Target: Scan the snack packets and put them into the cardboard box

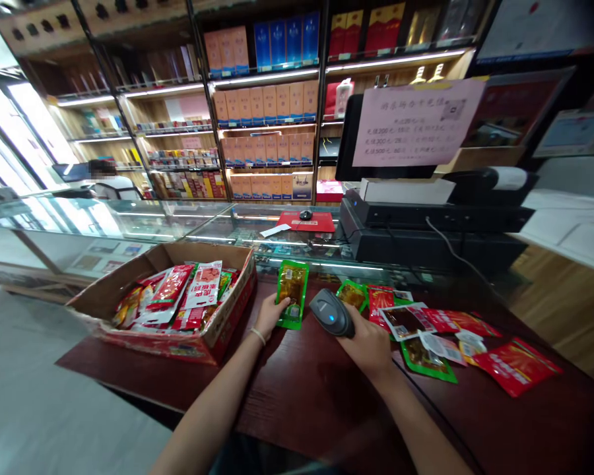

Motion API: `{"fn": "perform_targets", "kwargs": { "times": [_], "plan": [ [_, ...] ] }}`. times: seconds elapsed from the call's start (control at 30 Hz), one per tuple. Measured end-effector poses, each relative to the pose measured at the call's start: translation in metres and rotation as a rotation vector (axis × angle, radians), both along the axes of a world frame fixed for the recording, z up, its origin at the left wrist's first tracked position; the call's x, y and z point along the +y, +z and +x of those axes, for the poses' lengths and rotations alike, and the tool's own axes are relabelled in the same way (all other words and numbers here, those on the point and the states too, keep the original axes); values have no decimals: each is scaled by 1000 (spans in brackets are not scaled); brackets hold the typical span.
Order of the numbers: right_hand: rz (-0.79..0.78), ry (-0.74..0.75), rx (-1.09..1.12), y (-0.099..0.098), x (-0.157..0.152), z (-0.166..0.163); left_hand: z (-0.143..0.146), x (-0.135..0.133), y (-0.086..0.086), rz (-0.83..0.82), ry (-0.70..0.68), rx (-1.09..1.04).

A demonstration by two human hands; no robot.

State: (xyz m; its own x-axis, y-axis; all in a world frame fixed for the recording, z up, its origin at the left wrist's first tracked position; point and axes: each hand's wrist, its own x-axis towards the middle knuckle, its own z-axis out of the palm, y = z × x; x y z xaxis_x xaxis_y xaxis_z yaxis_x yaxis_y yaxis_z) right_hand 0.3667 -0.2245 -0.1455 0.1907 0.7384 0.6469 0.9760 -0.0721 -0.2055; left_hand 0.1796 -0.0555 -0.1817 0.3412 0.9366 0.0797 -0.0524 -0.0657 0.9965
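My left hand (pixel 270 315) pinches the lower edge of a green snack packet (pixel 292 292) and holds it upright over the dark wooden counter (pixel 327 396). My right hand (pixel 369 343) grips a grey barcode scanner (pixel 331 312) with a blue light, its head aimed toward the green packet. The two hands are close together near the counter's middle.
A cardboard box (pixel 178 343) full of red and green snack packets stands at left. Several loose packets (pixel 440 330) lie at right. Behind are a glass display counter (pixel 178 224), a till with a monitor (pixel 426 218), and stocked shelves. A person sits far left.
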Motion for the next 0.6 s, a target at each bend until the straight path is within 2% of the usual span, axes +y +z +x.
{"fn": "perform_targets", "kwargs": {
  "times": [0.07, 0.13, 0.2, 0.3, 0.4, 0.47, 0.53, 0.6],
  "plan": [
    [16, -16, -2, -2, 0, 2, 2, -2, 6, 57, 59, 94],
    [48, -53, -14, -3, 1, 5, 2, -6, 19, 137, 79, 170],
    [94, -85, -40, -1, 2, 8, -4, -13, 42, 269, 47, 206],
    [152, -102, -66, 8, 5, 7, -27, -24, 86, 477, 68, 303],
    [177, -98, -66, 24, 9, -1, -68, -30, 130, 552, 181, 428],
    [185, -75, -59, 33, 13, -9, -103, -29, 153, 576, 245, 497],
    [195, -46, -52, 40, 18, -19, -142, -25, 167, 621, 368, 591],
    [211, -18, -56, 45, 23, -28, -180, -18, 174, 677, 591, 691]
  ]
}}
